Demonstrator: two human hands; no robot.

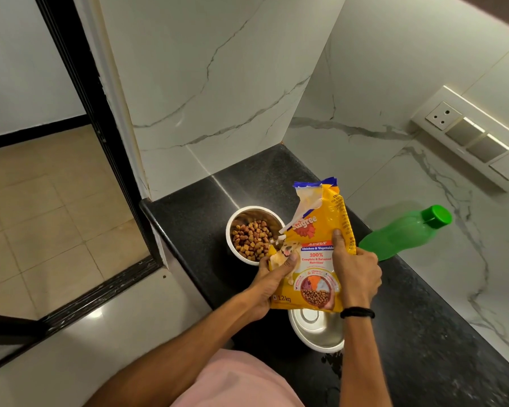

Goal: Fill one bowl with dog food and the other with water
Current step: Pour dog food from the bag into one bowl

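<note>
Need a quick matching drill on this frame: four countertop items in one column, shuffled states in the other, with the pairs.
Items:
1. far bowl
2. near bowl
3. dog food bag
4. green bottle

States:
A. capped, standing untouched by the wall
B. held in both hands, torn open at the top
C. holds brown kibble
D. no kibble in the part that shows, partly hidden under the bag

Pairs: 1-C, 2-D, 3-B, 4-A

The left hand and right hand both grip the bag.
</note>
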